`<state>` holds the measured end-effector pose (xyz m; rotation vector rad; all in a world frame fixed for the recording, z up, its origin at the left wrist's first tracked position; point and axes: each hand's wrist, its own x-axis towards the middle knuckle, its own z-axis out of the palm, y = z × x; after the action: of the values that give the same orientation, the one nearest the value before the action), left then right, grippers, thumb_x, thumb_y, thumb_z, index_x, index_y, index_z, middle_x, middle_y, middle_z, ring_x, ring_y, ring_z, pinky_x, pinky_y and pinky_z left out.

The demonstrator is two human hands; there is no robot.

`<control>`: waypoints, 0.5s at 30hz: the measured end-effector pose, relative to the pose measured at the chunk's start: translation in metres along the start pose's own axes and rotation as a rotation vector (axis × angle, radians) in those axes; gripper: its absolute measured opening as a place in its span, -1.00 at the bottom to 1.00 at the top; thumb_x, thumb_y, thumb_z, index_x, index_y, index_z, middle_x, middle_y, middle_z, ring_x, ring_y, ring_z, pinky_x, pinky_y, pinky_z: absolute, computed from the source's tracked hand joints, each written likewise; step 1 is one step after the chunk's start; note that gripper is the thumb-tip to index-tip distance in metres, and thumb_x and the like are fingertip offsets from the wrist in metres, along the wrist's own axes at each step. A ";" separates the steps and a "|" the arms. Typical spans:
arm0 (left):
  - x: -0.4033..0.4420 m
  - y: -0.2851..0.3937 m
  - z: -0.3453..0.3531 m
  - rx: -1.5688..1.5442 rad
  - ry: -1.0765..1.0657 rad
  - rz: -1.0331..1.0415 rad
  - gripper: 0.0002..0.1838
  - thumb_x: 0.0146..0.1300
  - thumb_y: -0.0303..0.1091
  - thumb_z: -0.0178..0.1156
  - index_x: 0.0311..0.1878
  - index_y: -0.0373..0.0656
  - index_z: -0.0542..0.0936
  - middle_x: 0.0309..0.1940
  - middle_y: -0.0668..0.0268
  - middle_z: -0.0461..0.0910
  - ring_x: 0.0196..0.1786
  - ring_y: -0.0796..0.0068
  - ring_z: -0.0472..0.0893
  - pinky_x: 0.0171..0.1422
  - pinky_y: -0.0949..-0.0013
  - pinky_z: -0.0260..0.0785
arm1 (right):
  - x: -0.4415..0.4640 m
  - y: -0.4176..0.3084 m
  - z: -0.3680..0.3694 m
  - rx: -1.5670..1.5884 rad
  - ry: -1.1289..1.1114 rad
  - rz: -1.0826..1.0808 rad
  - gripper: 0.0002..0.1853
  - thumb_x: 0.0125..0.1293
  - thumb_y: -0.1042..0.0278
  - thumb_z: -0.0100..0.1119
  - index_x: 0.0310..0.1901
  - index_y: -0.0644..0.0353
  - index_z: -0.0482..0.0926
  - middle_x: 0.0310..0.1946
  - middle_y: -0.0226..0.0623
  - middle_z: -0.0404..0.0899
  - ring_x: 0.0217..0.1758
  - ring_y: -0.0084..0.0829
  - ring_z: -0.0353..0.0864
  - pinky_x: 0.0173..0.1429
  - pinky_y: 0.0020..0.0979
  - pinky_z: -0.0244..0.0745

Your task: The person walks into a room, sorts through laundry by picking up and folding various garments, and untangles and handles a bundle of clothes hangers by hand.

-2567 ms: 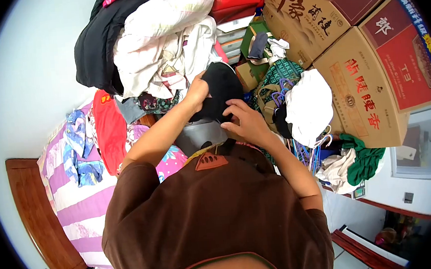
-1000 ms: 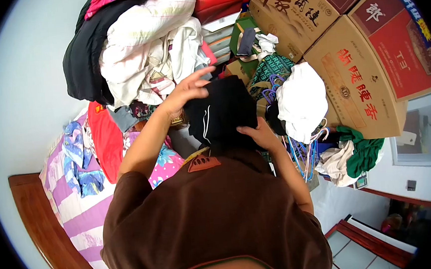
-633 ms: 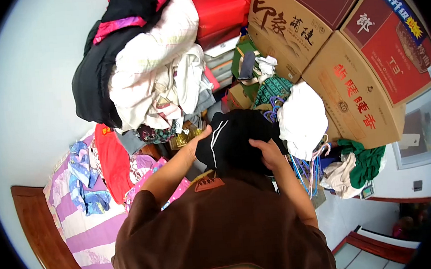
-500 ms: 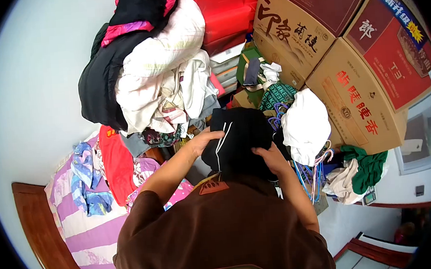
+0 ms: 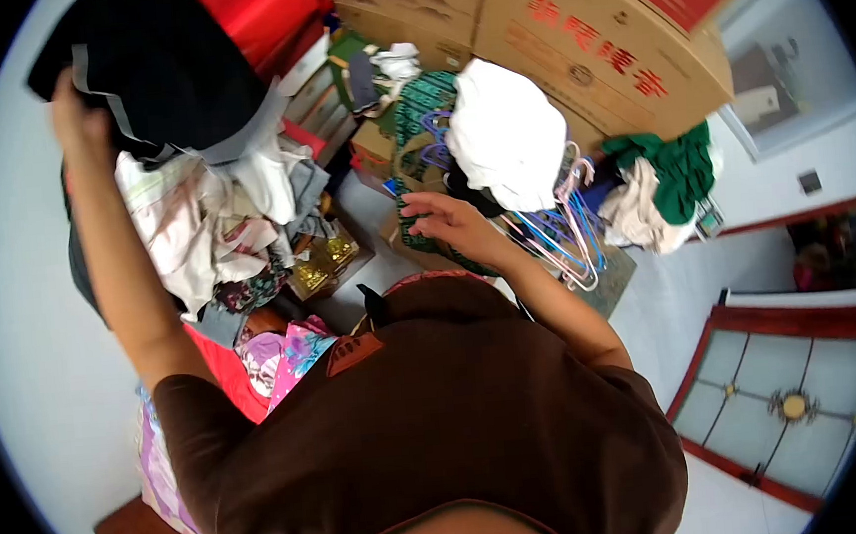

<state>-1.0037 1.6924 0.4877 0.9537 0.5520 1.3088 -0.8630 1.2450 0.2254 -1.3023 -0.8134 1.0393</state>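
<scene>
A black garment with a white drawstring (image 5: 171,72) is up at the top left, over the pile of clothes. Wrapped round its left edge is my left hand (image 5: 80,123), closed and a little blurred. Beneath the garment lie crumpled white and cream clothes (image 5: 191,219). My right hand (image 5: 450,224) is held out with fingers apart and holds nothing. It is nearest to a green patterned bag (image 5: 418,119), a white cloth (image 5: 508,132) and a bunch of plastic hangers (image 5: 574,232).
Large cardboard boxes (image 5: 591,47) stand stacked at the back right. Dark green and beige clothes (image 5: 665,181) lie in a heap at the right. A red pile (image 5: 267,25) is behind the clothes. At lower right is a glass-paned door (image 5: 784,391).
The black garment has moved from in front of me, held by both hands, up and left in my left hand. My right hand has let go and opened. The view has swung right.
</scene>
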 end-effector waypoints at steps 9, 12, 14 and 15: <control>0.207 -0.045 -0.113 0.767 0.044 0.305 0.06 -0.10 -0.25 0.52 0.36 -0.52 0.11 0.21 -0.06 0.39 0.26 0.16 0.43 0.31 0.26 0.31 | -0.029 0.014 -0.030 -0.937 0.613 -0.274 -0.49 0.17 0.39 0.27 0.19 0.13 0.44 0.10 -0.09 0.46 0.15 -0.15 0.48 0.19 -0.25 0.40; 0.197 -0.107 -0.127 0.975 -0.011 0.299 0.00 -0.05 0.06 0.42 0.39 -0.30 0.24 0.27 -0.03 0.37 0.31 0.13 0.40 0.37 0.26 0.23 | -0.037 0.015 -0.050 -1.273 0.694 -0.229 -0.21 -0.04 0.37 0.43 0.30 0.01 0.33 0.21 -0.04 0.33 0.27 0.00 0.32 0.31 -0.06 0.24; 0.204 -0.134 -0.141 1.493 0.165 0.693 -0.14 0.00 0.28 0.26 0.32 -0.03 0.42 0.27 -0.07 0.37 0.30 -0.01 0.38 0.35 0.08 0.23 | -0.037 0.022 -0.062 -1.460 0.722 -0.156 -0.13 -0.07 0.36 0.44 0.35 -0.02 0.27 0.23 -0.06 0.31 0.29 -0.03 0.31 0.32 -0.04 0.23; 0.186 -0.135 -0.132 1.509 0.236 0.727 -0.15 0.00 0.27 0.26 0.31 -0.03 0.43 0.26 -0.07 0.37 0.29 -0.03 0.39 0.33 0.05 0.24 | -0.035 0.026 -0.070 -1.533 0.726 -0.114 -0.11 -0.08 0.36 0.44 0.37 -0.04 0.25 0.24 -0.09 0.31 0.30 -0.06 0.31 0.32 -0.06 0.24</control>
<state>-0.9954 1.9105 0.3361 2.3971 1.5663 1.5500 -0.8146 1.1866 0.1944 -2.5952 -1.0650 -0.4373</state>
